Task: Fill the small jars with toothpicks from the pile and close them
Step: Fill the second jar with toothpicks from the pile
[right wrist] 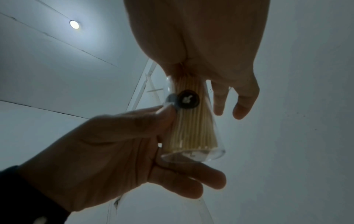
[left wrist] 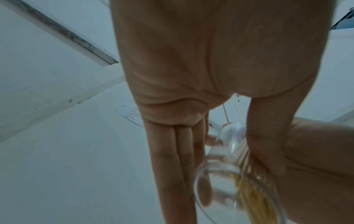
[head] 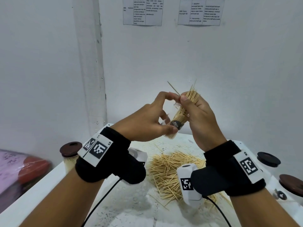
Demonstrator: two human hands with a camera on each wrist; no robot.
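jar in hand: a small clear jar [head: 176, 122] held up in the air over the table, tilted, mouth pointing up and to the right; it has a round dark sticker on its side

how it handles: looks like thin clear plastic or glass, can't say which. Probably light, smooth and a bit slippery, so gripping around the lower body and base seems the safe bet, not the rim

toothpicks going in: a fat bundle of toothpicks [head: 191, 97] sits partway in the jar, tips fanning out above the mouth. Stiff but thin, pointy, likely to splay or snap if jammed in sideways

stray one: a single toothpick [head: 173, 88] sticks out up-left from the rest, looks like it could slip out

left hand: the left hand [head: 148, 122] has thumb and fingers curled around the jar's lower half, propping the base

right hand: the right hand [head: 199, 118] is wrapped around the bundle at the jar mouth, thumb pinching it in

fill level: the right wrist view shows toothpicks reaching the jar's bottom, packed on one side; space is left on the other

pile: loose pile [head: 173, 171] on the white table [head: 54, 182] right below the hands, plenty left

other jars: a full jar with a brown lid [head: 70, 157] at the left edge

lids: a dark lid [head: 268, 158] and a brown lid [head: 291, 184] on the right; what's under them isn't clear
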